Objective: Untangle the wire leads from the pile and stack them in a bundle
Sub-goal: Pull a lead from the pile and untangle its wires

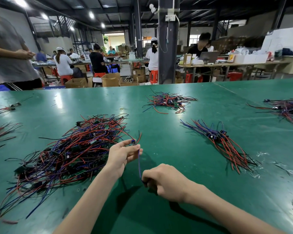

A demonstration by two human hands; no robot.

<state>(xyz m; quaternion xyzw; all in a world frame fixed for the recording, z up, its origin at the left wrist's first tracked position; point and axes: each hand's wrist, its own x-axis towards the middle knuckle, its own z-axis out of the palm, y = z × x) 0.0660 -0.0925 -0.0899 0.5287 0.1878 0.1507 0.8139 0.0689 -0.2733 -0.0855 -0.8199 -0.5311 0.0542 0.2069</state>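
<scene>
Head view: one blue wire lead point(139, 163), stretched taut over the green desk point(167, 129), near centre; left hand point(123, 153) pinches its component end, right hand point(164, 181) pinches the lower end, likely straightening it clear of the tangled pile point(71, 154), left, for the sorted bundle point(222, 142), right.

Nothing legible anywhere: print on the cardboard boxes point(110, 80), the small carton point(187, 59) on the far table and the white sheets point(282, 38) is too blurred to read.
</scene>
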